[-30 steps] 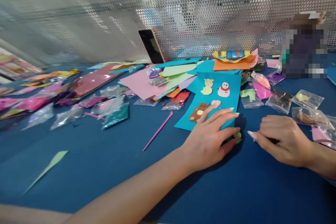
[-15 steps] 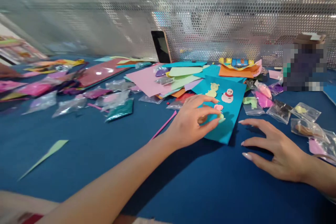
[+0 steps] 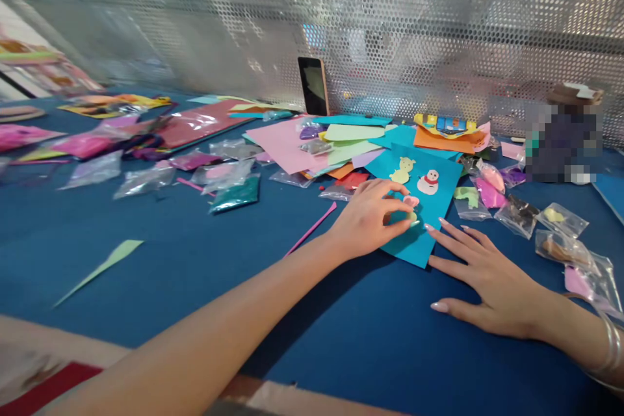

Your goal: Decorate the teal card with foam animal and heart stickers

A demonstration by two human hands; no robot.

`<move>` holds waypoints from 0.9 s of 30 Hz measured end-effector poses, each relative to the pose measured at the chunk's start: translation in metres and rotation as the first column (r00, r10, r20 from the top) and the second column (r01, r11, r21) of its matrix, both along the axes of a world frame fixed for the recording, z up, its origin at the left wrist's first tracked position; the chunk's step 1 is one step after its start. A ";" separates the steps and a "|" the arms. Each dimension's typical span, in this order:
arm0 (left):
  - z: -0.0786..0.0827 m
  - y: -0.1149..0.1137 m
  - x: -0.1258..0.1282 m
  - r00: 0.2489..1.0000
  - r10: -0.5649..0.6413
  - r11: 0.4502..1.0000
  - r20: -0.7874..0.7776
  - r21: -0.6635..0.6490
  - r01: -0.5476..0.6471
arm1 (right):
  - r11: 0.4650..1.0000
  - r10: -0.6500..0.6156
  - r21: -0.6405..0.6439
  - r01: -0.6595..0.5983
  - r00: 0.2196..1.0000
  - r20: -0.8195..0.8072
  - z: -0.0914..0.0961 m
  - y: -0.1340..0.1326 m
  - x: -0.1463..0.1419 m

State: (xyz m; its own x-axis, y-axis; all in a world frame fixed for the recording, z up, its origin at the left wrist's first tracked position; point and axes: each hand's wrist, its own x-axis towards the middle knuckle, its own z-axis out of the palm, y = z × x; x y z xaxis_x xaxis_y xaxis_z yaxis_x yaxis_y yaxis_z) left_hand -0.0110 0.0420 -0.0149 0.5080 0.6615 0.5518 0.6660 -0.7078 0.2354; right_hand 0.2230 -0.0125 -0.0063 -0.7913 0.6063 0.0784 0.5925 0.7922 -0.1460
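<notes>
A bright blue sheet of paper (image 3: pixel 420 244) lies at the right of centre. On it are a pale yellow animal cutout (image 3: pixel 402 170) and a white snowman cutout (image 3: pixel 428 182) with a red scarf. My left hand (image 3: pixel 373 218) reaches over the sheet, its bent fingers closed around a small pink and pale yellow paper cutout (image 3: pixel 412 201), which they partly cover. My right hand (image 3: pixel 487 276) lies flat with its fingers spread, the fingertips touching the sheet's right edge and the thumb resting on the blue tabletop.
Small plastic bags (image 3: pixel 560 248) of cutouts lie on the right; more bags (image 3: pixel 236 194) lie left of centre. Coloured paper sheets (image 3: pixel 277 146) are piled behind. A phone (image 3: pixel 313 86) leans against the perforated metal screen (image 3: pixel 390 26). A pink strip (image 3: pixel 312 229) and pale green sliver (image 3: pixel 104 266) lie nearer.
My right hand has moved left and spread its fingers, coming onto the blue sheet's edge. My left hand stays at the pink and pale yellow cutout. The camera view has shifted slightly.
</notes>
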 end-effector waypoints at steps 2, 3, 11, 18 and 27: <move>0.001 0.001 -0.001 0.999 0.026 0.999 0.027 0.023 -0.027 | 0.999 0.007 -0.038 -0.007 1.000 0.004 0.001 -0.001 -0.003; 0.002 0.002 -0.002 0.998 0.037 0.999 0.042 0.035 -0.038 | 0.998 0.017 -0.052 -0.018 1.000 -0.006 0.002 -0.003 -0.004; 0.013 -0.012 -0.004 0.995 -0.101 0.994 -0.011 -0.031 0.100 | 0.964 0.263 -0.016 -0.267 0.956 -0.131 0.012 -0.037 -0.005; 0.015 -0.027 0.007 0.975 -0.218 0.973 -0.045 -0.088 0.213 | 0.923 0.365 -0.135 -0.360 0.931 0.012 0.014 -0.033 -0.007; 0.008 -0.021 0.013 0.975 -0.203 0.977 -0.092 -0.086 0.195 | 0.910 0.390 -0.162 -0.383 0.921 0.013 0.018 -0.029 -0.010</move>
State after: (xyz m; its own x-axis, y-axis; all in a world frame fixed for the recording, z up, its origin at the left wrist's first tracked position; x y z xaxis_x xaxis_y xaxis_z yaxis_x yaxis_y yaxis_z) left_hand 0.0020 0.0212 -0.0071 0.6836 0.5793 0.4439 0.5362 -0.8113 0.2330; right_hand 0.2130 -0.0415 0.0117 -0.9666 0.2543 -0.0309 0.2533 0.9305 -0.2645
